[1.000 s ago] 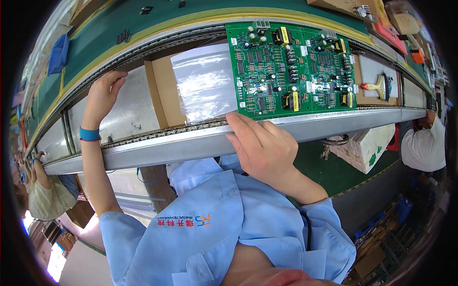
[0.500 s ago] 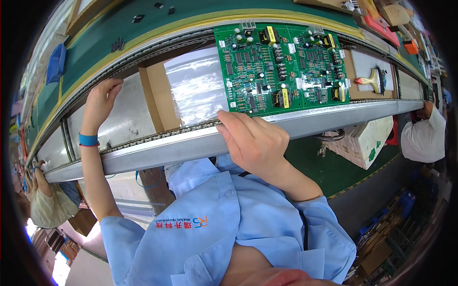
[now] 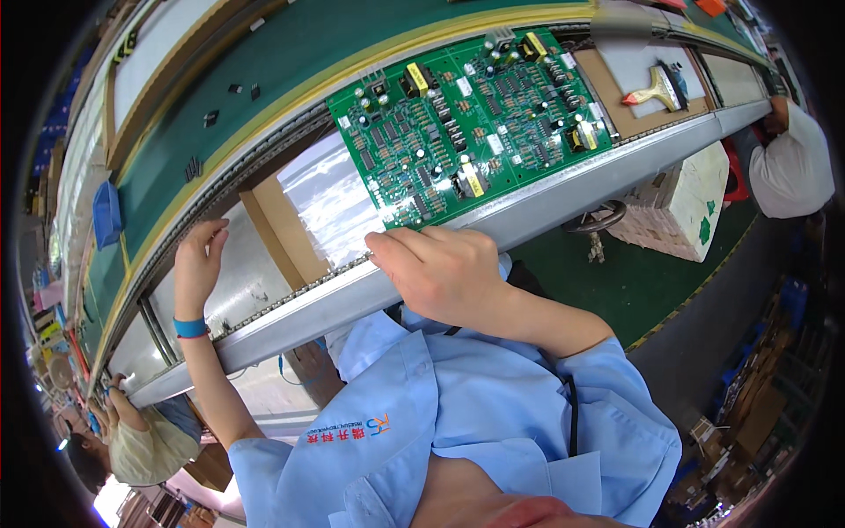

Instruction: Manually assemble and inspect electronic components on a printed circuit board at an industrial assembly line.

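A large green circuit board (image 3: 475,132), packed with small parts, lies across the two chain rails of a conveyor. My right hand (image 3: 440,271) is closed at the near rail, by the board's near left corner. Its fingertips meet the rail's edge beside that corner; what they grip is hidden. My left hand (image 3: 201,264), with a blue wristband (image 3: 190,328), hovers over the conveyor left of the board. Its fingers are bent, the thumb is apart, and nothing is in it. A clear plastic sheet or bag (image 3: 327,198) lies under the board's left edge, in a cardboard tray (image 3: 275,229).
A metal rail (image 3: 563,189) runs along my side. Right of the board lies a brush (image 3: 656,91) on a white sheet. Small black parts (image 3: 211,118) and a blue bin (image 3: 106,214) sit on the green bench beyond. Other people stand at both ends; a white block (image 3: 673,207) stands below.
The view has turned, so the board and conveyor slant more and sit further left. Against the rails, the board and both hands look nearly unchanged.
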### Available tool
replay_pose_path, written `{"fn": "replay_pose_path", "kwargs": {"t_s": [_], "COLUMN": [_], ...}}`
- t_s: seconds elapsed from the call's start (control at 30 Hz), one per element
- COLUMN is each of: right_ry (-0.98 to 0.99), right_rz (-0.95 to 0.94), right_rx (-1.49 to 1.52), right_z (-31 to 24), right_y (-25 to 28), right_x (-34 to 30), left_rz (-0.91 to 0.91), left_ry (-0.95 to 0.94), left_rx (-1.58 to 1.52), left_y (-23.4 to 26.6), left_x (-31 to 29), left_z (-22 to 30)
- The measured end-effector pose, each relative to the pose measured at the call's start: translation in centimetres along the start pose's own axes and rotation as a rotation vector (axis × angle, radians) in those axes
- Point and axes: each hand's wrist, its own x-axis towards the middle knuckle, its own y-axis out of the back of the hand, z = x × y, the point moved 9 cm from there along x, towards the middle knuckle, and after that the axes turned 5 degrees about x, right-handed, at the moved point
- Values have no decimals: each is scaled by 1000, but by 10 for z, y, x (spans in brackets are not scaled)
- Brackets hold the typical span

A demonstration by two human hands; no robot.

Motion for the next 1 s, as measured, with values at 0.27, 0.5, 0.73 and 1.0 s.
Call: {"fn": "replay_pose_path", "kwargs": {"t_s": [0.27, 0.5, 0.73, 1.0], "right_ry": [1, 2, -8, -231], "right_rz": [-192, -49, 36, 130], "right_rx": [-87, -191, -257, -263], "right_z": [22, 67, 129, 214], "right_y": [19, 70, 135, 184], "right_x": [3, -8, -28, -36], "left_rz": [62, 143, 178, 176], "left_ry": [-18, -27, -108, -60], "left_rx": [3, 5, 27, 19], "left_y": [12, 19, 29, 27], "left_x": [1, -16, -11, -20], "left_z": [10, 11, 25, 16]}}
